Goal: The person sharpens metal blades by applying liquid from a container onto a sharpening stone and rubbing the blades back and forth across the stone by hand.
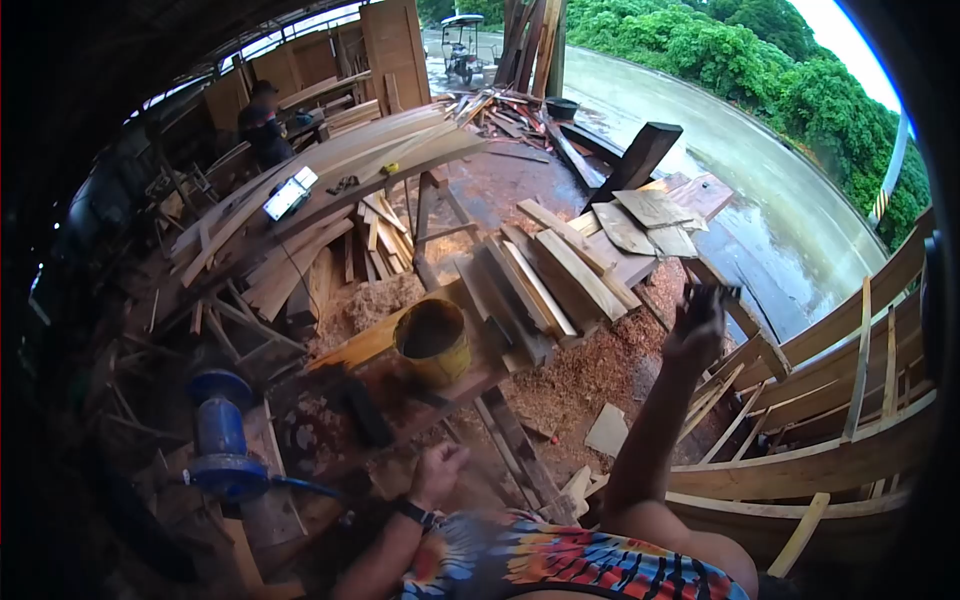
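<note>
My right hand (695, 328) is raised at the right, beyond the bench edge, above the shavings-covered ground. Its fingers are bent around a small dark object (716, 293) whose kind I cannot make out. Low in the middle, in front of my body, my left hand (438, 473) is curled into a loose fist, with a dark watch on its wrist and nothing visible in it. Beyond that hand, a stained yellow bucket (436, 358) stands on the wooden bench (440, 405). A dark block-like object (366, 410) lies on the bench to the bucket's left.
Several planks (560, 275) lie stacked past the bucket, beside flat pieces (640, 222). A blue cylindrical machine (222, 435) stands at left. A long table (400, 150) bears boards and a lit screen (291, 194). Curved slatted woodwork (810, 460) rises at right. Another person (264, 128) is far back.
</note>
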A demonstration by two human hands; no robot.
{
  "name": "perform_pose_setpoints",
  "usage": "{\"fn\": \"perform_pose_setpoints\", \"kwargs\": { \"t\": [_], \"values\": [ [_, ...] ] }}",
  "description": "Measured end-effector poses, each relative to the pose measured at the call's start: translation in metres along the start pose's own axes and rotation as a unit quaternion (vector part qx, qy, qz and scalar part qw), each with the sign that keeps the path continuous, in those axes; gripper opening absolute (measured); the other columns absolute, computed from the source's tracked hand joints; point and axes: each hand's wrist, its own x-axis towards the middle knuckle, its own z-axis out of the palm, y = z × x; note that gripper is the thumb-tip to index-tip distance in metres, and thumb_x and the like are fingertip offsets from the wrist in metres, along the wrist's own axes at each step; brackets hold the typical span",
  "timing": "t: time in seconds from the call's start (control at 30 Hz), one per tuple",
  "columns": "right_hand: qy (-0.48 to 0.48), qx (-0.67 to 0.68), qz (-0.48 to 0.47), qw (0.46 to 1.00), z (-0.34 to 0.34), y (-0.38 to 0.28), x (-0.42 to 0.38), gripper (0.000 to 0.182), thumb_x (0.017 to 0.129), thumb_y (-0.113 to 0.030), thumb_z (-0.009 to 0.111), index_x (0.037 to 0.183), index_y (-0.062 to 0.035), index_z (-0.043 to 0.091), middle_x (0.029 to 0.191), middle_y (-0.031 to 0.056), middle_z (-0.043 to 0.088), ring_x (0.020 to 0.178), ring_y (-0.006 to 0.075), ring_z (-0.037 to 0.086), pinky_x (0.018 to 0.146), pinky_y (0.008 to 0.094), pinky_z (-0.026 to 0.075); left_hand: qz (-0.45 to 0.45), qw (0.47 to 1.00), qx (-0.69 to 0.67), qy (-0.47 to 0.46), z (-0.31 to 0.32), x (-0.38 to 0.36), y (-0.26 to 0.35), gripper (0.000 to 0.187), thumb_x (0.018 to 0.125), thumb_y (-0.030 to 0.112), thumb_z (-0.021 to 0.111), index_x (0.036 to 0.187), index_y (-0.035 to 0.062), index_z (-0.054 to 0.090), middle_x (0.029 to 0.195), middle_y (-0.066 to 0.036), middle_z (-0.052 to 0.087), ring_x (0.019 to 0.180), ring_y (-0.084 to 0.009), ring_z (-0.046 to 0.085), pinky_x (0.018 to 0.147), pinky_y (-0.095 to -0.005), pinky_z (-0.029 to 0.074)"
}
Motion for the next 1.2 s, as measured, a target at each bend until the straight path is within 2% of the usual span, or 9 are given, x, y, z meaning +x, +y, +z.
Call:
{"fn": "perform_pose_setpoints", "kwargs": {
  "t": [0.03, 0.13, 0.2, 0.27, 0.4, 0.53, 0.63, 0.7, 1.2],
  "values": [
    [-0.039, -0.251, -0.243, 0.936, 0.013, -0.014, 0.007, 0.043, 0.097, -0.029, 0.066, 0.129, -0.0011, 0.066, 0.122, 0.0156, 0.071, 0.113, 0.0306, 0.066, 0.097, 0.0399, 0.053, 0.008, 1.000, -0.016, -0.009, -0.004, 0.006, -0.003, 0.015, 0.098, 0.016, 0.067, 0.099, 0.0015, 0.070, 0.088, -0.001, 0.070, 0.080, -0.0088, 0.064, 0.074, -0.0269, 0.053],
    [-0.152, 0.299, 0.026, 0.942, 0.083, -0.054, 0.029, 0.030, 0.095, -0.006, 0.063, 0.123, 0.0038, 0.068, 0.131, 0.0212, 0.065, 0.120, 0.0334, 0.064, 0.101, 0.0430, 0.055, 0.164, 0.973, 0.160, 0.010, -0.032, 0.034, 0.003, 0.010, 0.096, 0.013, 0.068, 0.101, 0.0037, 0.069, 0.089, 0.000, 0.069, 0.077, -0.0082, 0.062, 0.069, -0.0275, 0.054],
    [-0.194, -0.106, -0.398, 0.890, 0.125, -0.054, 0.025, 0.025, 0.095, 0.001, 0.061, 0.118, 0.0073, 0.068, 0.125, 0.0183, 0.066, 0.109, 0.0294, 0.068, 0.091, 0.0408, 0.059, 0.153, 0.976, 0.156, 0.029, -0.042, 0.033, 0.056, 0.013, 0.097, 0.014, 0.068, 0.102, 0.0028, 0.070, 0.091, 0.001, 0.069, 0.083, -0.0079, 0.062, 0.074, -0.0262, 0.052],
    [-0.364, 0.212, 0.090, 0.903, 0.176, -0.056, -0.008, 0.021, 0.097, -0.011, 0.061, 0.108, 0.0018, 0.072, 0.094, 0.0093, 0.075, 0.086, 0.0182, 0.071, 0.077, 0.0297, 0.055, 0.183, 0.968, 0.158, 0.075, -0.052, 0.024, 0.102, 0.015, 0.095, 0.014, 0.069, 0.099, 0.0006, 0.071, 0.087, -0.002, 0.071, 0.082, -0.0085, 0.064, 0.074, -0.0285, 0.053],
    [-0.606, -0.013, 0.177, 0.776, 0.229, 0.011, -0.095, 0.018, 0.097, -0.010, 0.061, 0.105, 0.0017, 0.072, 0.089, 0.0083, 0.074, 0.076, 0.0157, 0.069, 0.072, 0.0295, 0.057, 0.178, 0.966, 0.152, 0.107, -0.079, 0.014, 0.116, 0.015, 0.097, 0.013, 0.068, 0.099, -0.0011, 0.071, 0.086, -0.001, 0.070, 0.079, -0.0064, 0.062, 0.071, -0.0257, 0.052],
    [-0.718, -0.214, -0.173, 0.640, 0.263, 0.059, -0.177, 0.015, 0.088, -0.019, 0.066, 0.083, -0.0061, 0.072, 0.075, 0.0113, 0.072, 0.070, 0.0226, 0.070, 0.068, 0.0382, 0.056, 0.143, 0.973, 0.142, 0.110, -0.095, 0.005, 0.073, 0.016, 0.096, 0.014, 0.068, 0.099, -0.0015, 0.071, 0.083, -0.001, 0.070, 0.077, -0.0064, 0.062, 0.070, -0.0258, 0.051],
    [-0.738, -0.246, -0.482, 0.402, 0.280, 0.103, -0.232, 0.023, 0.089, -0.025, 0.063, 0.097, -0.0074, 0.075, 0.099, 0.0123, 0.076, 0.083, 0.0301, 0.073, 0.071, 0.0422, 0.057, 0.097, 0.972, 0.187, 0.108, -0.103, -0.017, 0.063, 0.016, 0.096, 0.014, 0.069, 0.098, -0.0015, 0.071, 0.083, -0.001, 0.070, 0.078, -0.0061, 0.062, 0.070, -0.0257, 0.051],
    [-0.854, -0.084, -0.357, 0.369, 0.313, 0.222, -0.294, 0.029, 0.093, -0.030, 0.061, 0.103, -0.0073, 0.075, 0.103, 0.0096, 0.076, 0.086, 0.0280, 0.072, 0.076, 0.0402, 0.056, 0.091, 0.972, 0.176, 0.127, -0.113, -0.023, 0.047, 0.016, 0.095, 0.014, 0.070, 0.097, -0.0015, 0.071, 0.083, -0.002, 0.070, 0.077, -0.0060, 0.062, 0.069, -0.0263, 0.052],
    [-0.830, -0.416, -0.187, 0.321, 0.281, 0.066, -0.271, 0.035, 0.095, -0.038, 0.065, 0.114, -0.0111, 0.075, 0.116, 0.0115, 0.074, 0.109, 0.0274, 0.071, 0.087, 0.0377, 0.056, 0.087, 0.964, 0.202, 0.148, -0.168, -0.040, 0.015, 0.019, 0.092, 0.017, 0.072, 0.100, -0.0007, 0.073, 0.091, -0.007, 0.074, 0.085, -0.0108, 0.066, 0.077, -0.0301, 0.053]
  ]
}}
